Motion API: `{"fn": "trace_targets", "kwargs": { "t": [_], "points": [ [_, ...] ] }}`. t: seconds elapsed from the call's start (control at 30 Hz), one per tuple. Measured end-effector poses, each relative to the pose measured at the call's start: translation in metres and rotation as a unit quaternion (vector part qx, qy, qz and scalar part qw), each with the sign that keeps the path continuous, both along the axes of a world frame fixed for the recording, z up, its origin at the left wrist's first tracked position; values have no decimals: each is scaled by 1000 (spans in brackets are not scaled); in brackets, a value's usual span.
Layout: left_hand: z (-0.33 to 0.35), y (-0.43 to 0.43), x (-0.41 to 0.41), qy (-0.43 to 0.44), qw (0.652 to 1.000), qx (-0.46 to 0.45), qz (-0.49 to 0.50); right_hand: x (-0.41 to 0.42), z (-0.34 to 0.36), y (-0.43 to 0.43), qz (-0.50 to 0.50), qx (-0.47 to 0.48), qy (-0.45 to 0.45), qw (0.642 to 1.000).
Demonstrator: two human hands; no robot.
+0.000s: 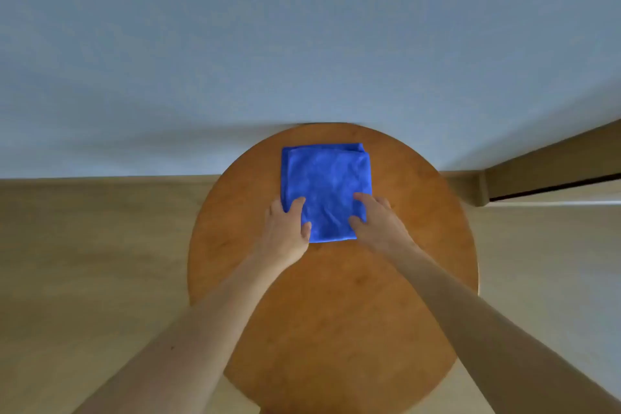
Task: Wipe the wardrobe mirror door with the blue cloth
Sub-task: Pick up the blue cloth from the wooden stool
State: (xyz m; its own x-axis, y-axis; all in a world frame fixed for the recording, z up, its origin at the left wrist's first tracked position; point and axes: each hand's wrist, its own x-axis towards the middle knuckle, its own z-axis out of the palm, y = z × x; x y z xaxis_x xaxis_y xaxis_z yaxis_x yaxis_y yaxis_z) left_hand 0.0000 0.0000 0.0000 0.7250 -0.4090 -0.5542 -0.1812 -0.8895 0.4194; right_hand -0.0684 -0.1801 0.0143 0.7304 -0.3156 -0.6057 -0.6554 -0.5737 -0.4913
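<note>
Blue cloth (327,188): soft, fuzzy, matt fabric. Round table (336,312): smooth orange-brown wood, slight sheen. Floor (84,262): pale matt wood-look.
</note>
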Motion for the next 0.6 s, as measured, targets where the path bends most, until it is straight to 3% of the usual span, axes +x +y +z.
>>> {"fn": "trace_targets", "kwargs": {
  "t": [0.27,0.6],
  "points": [
    [-54,-7,-3,12,996,-28,79,2,-55,10,-67,-8,23,997],
    [-30,-21,4,72,987,-66,131,7,-48,3,-120,95,19,988]
  ]
}}
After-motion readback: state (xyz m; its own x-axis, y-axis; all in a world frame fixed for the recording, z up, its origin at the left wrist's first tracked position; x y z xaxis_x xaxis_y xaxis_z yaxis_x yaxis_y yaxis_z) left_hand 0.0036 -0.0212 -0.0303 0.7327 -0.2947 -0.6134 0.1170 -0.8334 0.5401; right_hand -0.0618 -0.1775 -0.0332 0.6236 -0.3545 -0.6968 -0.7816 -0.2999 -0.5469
